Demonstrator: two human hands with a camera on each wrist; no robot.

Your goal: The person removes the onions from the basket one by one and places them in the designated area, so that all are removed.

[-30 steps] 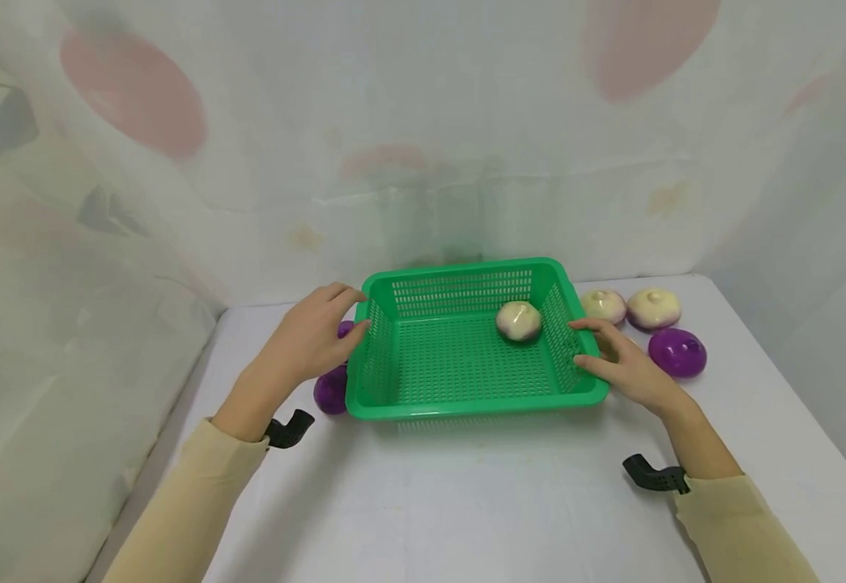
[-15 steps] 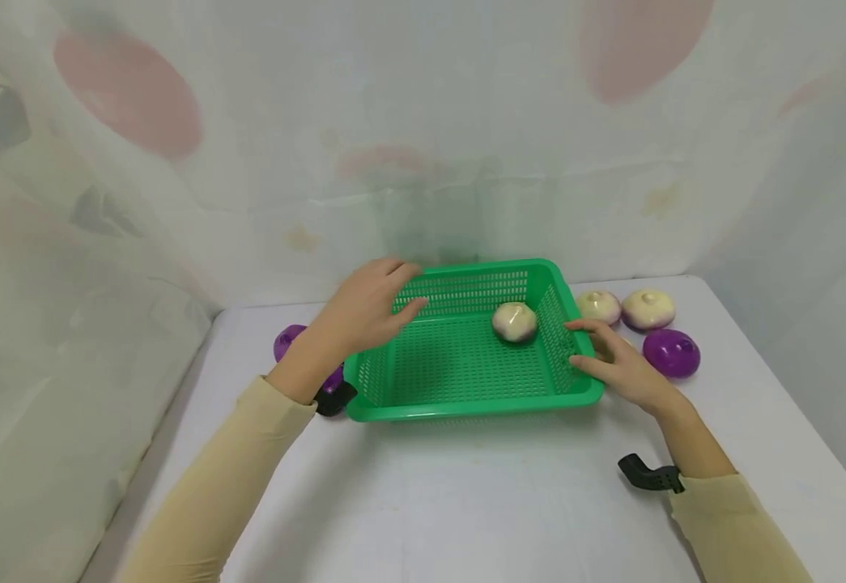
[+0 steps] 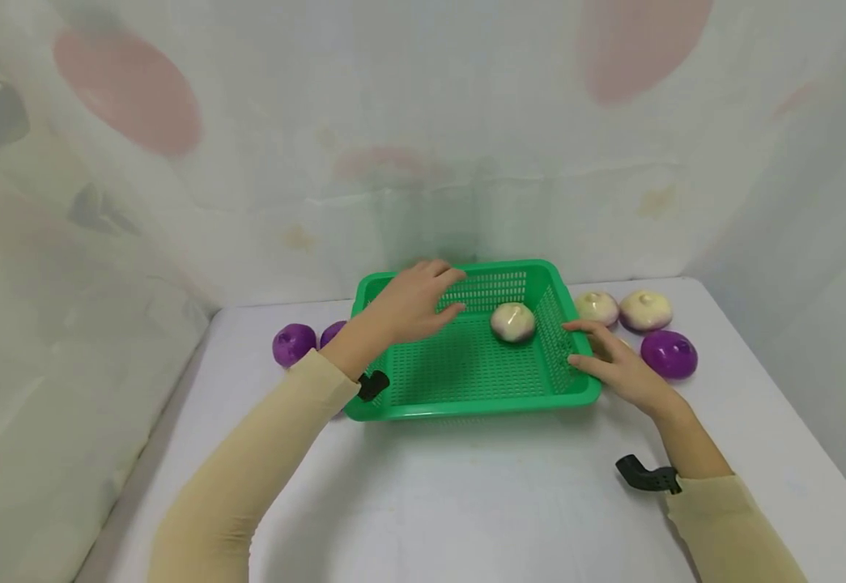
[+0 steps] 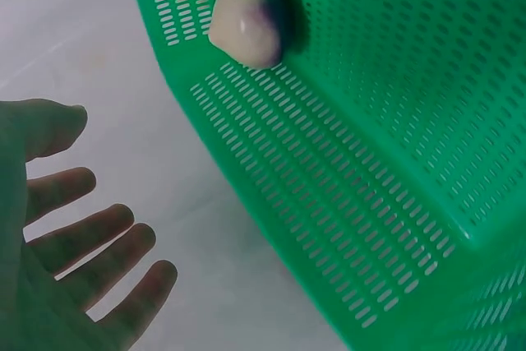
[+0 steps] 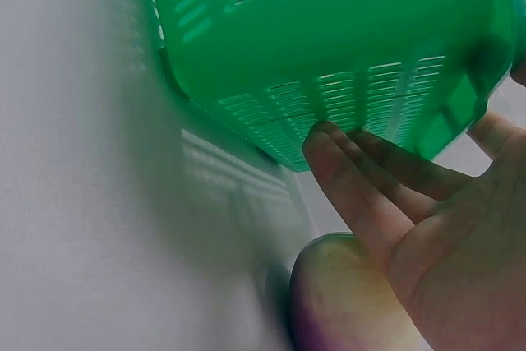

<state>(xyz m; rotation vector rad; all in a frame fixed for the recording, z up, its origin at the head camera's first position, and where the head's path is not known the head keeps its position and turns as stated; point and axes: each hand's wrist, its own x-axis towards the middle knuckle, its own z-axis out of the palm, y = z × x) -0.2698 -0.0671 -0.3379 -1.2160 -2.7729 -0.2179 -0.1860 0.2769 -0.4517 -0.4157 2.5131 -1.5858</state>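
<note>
A green plastic basket (image 3: 466,409) with slotted walls stands on the white table. Inside it, near the right end, lies one round cream-and-purple vegetable (image 3: 513,323), turnip-like and shiny. My left hand (image 3: 418,304) hovers over the basket's left half and back rim, fingers spread and holding nothing; the left wrist view shows that hand (image 4: 82,244) apart from the rim. At the right end my right hand (image 3: 622,368) holds the rim between thumb and fingers. In the right wrist view its fingers (image 5: 349,178) lie against the outer wall.
Right of the basket sit two cream-and-purple vegetables (image 3: 646,311) and a glossy purple one (image 3: 669,354); another is mostly hidden by the right hand. Purple round vegetables (image 3: 294,346) sit at the left, partly covered by the left arm. A patterned cloth (image 3: 423,219) hangs close behind.
My left hand has left the basket's left rim and moved right over the basket, uncovering purple vegetables at the left. The right hand and basket have stayed nearly still.
</note>
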